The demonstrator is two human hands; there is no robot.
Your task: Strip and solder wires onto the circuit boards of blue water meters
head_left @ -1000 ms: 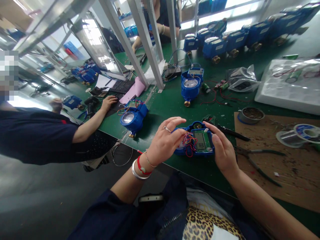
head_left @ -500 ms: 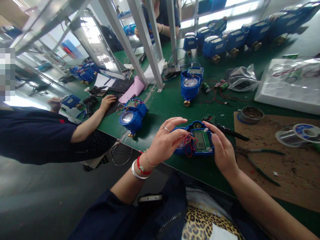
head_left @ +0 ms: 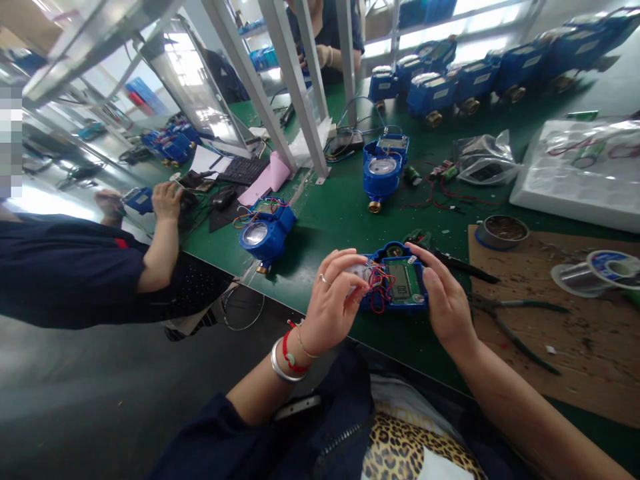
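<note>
Lying on the green bench in front of me is a blue water meter (head_left: 385, 251), its housing uncovered. A green circuit board with a grey display (head_left: 400, 280) shows inside it. Thin red, yellow and dark wires (head_left: 383, 281) bunch beside the display. Thumb and forefinger of my left hand (head_left: 334, 301) are pinched at the left edge of these wires, over the round dial, which is partly covered. My right hand (head_left: 447, 303) grips the meter's right side, thumb in front and forefinger along the far edge.
Right of me, cardboard (head_left: 575, 333) bears pliers (head_left: 530, 303), a solder spool (head_left: 595, 273) and a tin (head_left: 501, 233). A black-handled tool (head_left: 470, 264) lies behind the meter. Other meters (head_left: 267, 230) stand left and behind. A foam tray (head_left: 560, 190) sits far right. A co-worker's hand (head_left: 167, 200) is at left.
My left hand has drawn slightly left and down, uncovering more of the wires. My right hand stays on the meter. The co-worker's hand has moved left, off the computer mouse.
</note>
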